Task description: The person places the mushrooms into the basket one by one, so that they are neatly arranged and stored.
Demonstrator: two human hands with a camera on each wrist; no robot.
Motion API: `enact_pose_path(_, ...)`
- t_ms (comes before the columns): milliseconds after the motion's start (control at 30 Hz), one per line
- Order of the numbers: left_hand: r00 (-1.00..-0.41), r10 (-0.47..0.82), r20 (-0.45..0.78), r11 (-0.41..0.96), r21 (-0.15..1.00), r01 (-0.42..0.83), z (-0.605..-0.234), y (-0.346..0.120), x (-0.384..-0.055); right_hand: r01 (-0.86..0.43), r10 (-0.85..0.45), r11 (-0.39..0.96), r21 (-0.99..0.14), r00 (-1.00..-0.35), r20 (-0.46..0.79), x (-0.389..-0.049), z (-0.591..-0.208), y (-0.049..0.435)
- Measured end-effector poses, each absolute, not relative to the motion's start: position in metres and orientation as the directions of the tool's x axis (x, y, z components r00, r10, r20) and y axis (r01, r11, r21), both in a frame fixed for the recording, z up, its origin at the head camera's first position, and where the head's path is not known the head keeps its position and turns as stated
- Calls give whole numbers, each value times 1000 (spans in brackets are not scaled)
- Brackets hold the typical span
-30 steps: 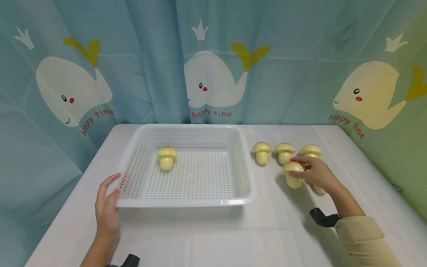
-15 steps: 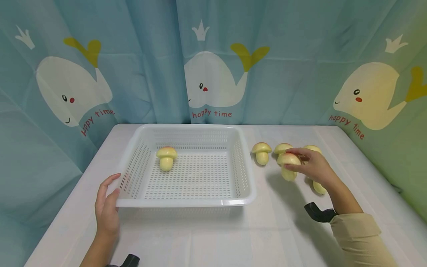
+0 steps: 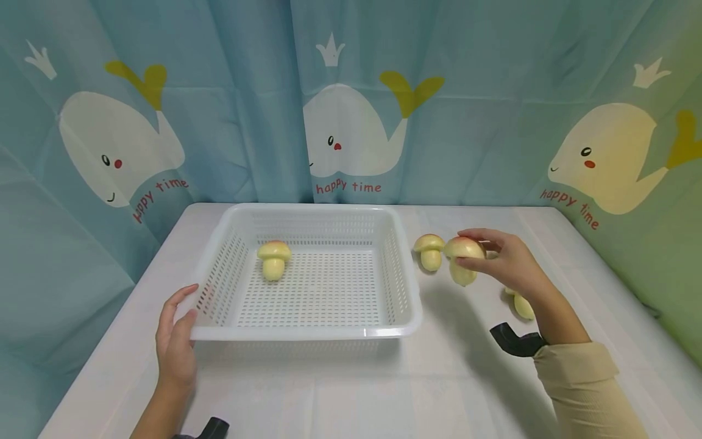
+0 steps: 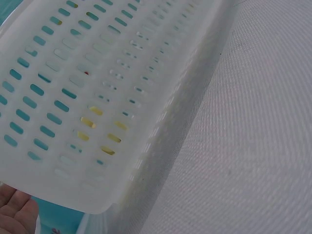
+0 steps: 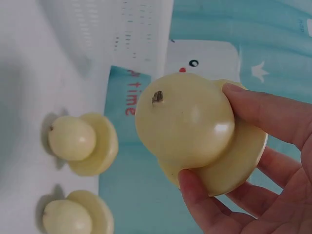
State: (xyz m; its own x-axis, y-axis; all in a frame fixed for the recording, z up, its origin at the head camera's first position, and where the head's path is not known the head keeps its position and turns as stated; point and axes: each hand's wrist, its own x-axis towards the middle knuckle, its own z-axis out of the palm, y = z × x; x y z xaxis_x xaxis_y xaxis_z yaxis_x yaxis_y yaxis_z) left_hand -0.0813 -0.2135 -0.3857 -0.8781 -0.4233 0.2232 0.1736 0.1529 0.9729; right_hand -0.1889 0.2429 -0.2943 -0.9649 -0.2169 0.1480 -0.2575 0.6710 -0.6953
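Note:
My right hand (image 3: pixel 507 259) holds a pale yellow mushroom (image 3: pixel 463 274) by its cap, raised over the table. The right wrist view shows thumb and fingers on the cap of this mushroom (image 5: pixel 187 122), with the stem end facing the camera. My left hand (image 3: pixel 178 341) grips the left rim of a white perforated basket (image 3: pixel 307 333); its fingers (image 4: pixel 17 207) show at the basket's corner in the left wrist view. Inside the basket lies one mushroom (image 3: pixel 273 261). Another mushroom (image 3: pixel 430 253) lies just right of the basket, and a further mushroom (image 3: pixel 521 306) is partly covered by the right forearm.
Two mushrooms lie on the table in the right wrist view, an upper mushroom (image 5: pixel 73 139) and a lower mushroom (image 5: pixel 68 217). A white cloth covers the table (image 3: pixel 329 390). Behind it hangs a blue curtain (image 3: pixel 241 122) with printed whales.
My right hand has carried the held mushroom left and slightly away from me, and now hides mushrooms behind it. The left hand and the basket have stayed in place.

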Motion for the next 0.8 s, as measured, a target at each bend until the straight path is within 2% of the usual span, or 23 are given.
enact_pose_path(533, -877, -427, 219, 154, 974, 168, -386, -214, -81, -279, -254, 590, -758, -955, 154, -186, -274, 218)
enact_pose_path(800, -878, -423, 224, 144, 973, 179, -387, -214, -81, -353, -289, 530, -771, -930, 228, -188, -264, 194)
